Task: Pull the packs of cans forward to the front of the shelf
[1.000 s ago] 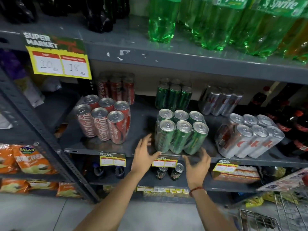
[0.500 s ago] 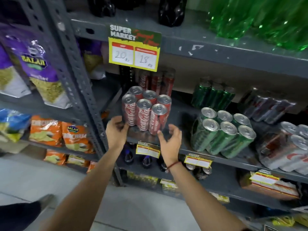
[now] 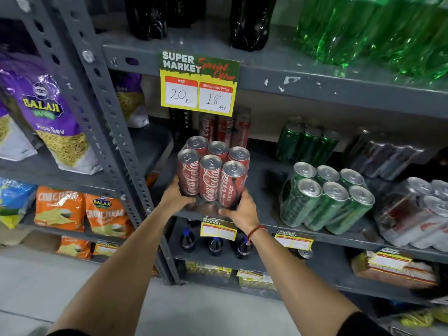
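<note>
The red six-pack of cola cans (image 3: 212, 174) sits right at the near edge of the grey shelf (image 3: 264, 180), tilted a touch toward the camera, shrink-wrapped, tops shining. Left hand (image 3: 175, 198) is clamped on its lower left corner, thumb across the front of the pack; right hand (image 3: 240, 209) cups the lower right corner, fingers wrapped under and thumb on the front, so both grips are closed on the pack. A red thread band (image 3: 257, 231) circles the right wrist. Behind it, far back on the shelf, another red pack (image 3: 224, 128) stands upright in shadow. To the right, the green six-pack (image 3: 326, 197) is near the shelf's front, leaning forward, with a second green pack (image 3: 306, 144) at the back. Further right, a silver pack (image 3: 421, 212) lies near the front too. Above hangs the yellow price card (image 3: 198, 83), reading 20 and 18. Off left, snack bags (image 3: 46, 120) fill the neighbouring rack.
</note>
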A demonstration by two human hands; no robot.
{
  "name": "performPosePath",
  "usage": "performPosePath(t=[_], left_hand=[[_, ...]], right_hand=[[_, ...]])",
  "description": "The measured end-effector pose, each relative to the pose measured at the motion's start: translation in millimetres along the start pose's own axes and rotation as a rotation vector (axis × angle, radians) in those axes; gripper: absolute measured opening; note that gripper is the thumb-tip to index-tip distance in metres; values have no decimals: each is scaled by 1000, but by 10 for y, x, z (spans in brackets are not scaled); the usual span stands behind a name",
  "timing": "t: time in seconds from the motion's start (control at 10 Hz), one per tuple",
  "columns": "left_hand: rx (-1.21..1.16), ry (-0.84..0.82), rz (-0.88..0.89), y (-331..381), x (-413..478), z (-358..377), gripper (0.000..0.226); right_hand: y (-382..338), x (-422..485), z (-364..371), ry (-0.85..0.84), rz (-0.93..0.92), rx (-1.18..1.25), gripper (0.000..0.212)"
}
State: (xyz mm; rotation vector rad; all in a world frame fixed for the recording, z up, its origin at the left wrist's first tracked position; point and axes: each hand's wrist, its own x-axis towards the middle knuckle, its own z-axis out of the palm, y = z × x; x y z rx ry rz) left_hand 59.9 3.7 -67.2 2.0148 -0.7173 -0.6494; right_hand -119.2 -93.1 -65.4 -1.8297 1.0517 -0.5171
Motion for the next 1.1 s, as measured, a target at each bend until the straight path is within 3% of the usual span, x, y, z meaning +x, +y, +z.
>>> performPosePath(t=[0.1, 0.4, 0.8, 1.0, 1.1], left_hand=[[26, 15, 21, -28, -103, 28, 80], [188, 78, 131, -64, -410, 13, 75], [301, 92, 134, -19, -388, -35, 60], [320, 90, 83, 86, -438, 20, 61], [413, -7, -33, 230, -577, 63, 58]], right_hand=[[41, -42, -44, 38, -27, -5, 81], [181, -206, -89, 82, -89, -86, 67], [256, -214, -33, 138, -83, -100, 70], [81, -334, -179, 85, -105, -72, 79], [-134, -506, -459, 238, -181, 4, 73]])
